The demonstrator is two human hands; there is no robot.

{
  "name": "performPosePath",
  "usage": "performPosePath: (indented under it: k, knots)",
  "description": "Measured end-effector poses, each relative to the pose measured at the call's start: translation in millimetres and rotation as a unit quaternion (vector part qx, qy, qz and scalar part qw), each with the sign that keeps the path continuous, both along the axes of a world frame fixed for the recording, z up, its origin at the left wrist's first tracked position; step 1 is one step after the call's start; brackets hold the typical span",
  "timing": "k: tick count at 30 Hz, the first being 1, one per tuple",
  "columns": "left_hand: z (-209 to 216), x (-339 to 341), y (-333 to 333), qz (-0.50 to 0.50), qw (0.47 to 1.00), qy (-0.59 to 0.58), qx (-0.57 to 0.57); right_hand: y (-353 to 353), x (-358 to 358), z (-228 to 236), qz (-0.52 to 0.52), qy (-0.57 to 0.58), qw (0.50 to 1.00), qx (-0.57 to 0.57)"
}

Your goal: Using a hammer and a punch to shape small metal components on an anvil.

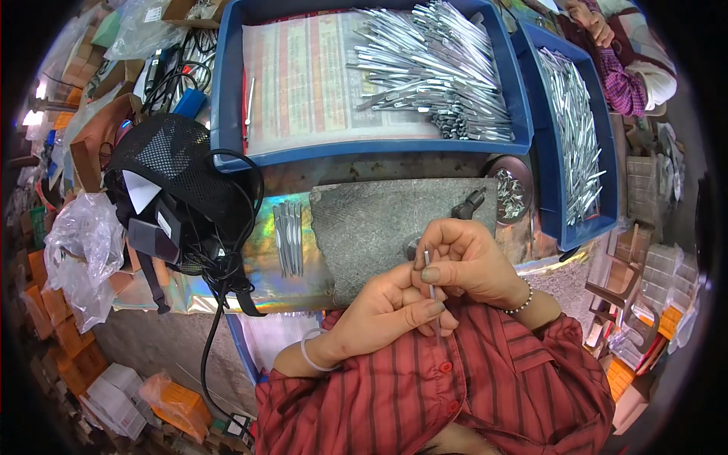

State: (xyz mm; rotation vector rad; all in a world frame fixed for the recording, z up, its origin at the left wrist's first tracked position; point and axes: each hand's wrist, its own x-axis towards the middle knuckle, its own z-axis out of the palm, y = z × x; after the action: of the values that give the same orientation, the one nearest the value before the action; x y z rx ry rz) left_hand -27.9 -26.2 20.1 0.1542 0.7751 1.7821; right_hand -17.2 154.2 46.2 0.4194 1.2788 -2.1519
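Note:
In front of my striped red shirt, both hands hold a slim silver metal strip [431, 290]. My left hand [379, 312] grips its lower part between thumb and fingers. Near the upper end, my right hand [472, 264] pinches it with thumb and fingers. Beneath and beyond the hands lies a worn grey pad [364, 227]. A small black tool [469, 203] sits at the pad's far right, and a round metal piece [412, 246] shows partly behind my right fingers. Several similar metal strips [288, 239] lie side by side left of the pad.
A large blue tray [364, 152] holds a heap of metal strips; a second blue tray [551, 171] with more stands right. Between them and the pad is a round dish [498, 163] of small metal parts. A black mesh bag [171, 152] with cables crowds the left. Another person's hand [595, 26] shows far right.

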Motion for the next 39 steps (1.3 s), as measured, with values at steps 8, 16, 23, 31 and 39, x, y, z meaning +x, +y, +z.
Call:
performPosePath:
  k: [8,16,23,31,39]
  knots:
    - [0.0,-2.3,2.1,0.008,1.000,-0.027,-0.005,1.9,1.7,-3.0,-0.004,-0.010,1.000,0.003]
    - [1.5,-2.4,3.4,0.015,0.997,-0.037,-0.065,6.6,2.7,-2.1,-0.003,-0.013,1.000,0.019]
    - [-1.7,1.2,5.3,0.043,0.996,0.026,-0.077,10.3,5.0,-4.3,0.006,-0.005,1.000,0.010]
    - [3.2,1.0,7.4,0.061,0.982,0.097,-0.148,12.2,1.9,-0.8,0.013,-0.016,1.000,0.013]
    - [1.6,1.0,10.0,0.067,0.982,0.097,-0.145,14.6,1.9,-3.0,0.016,-0.020,1.000,0.011]
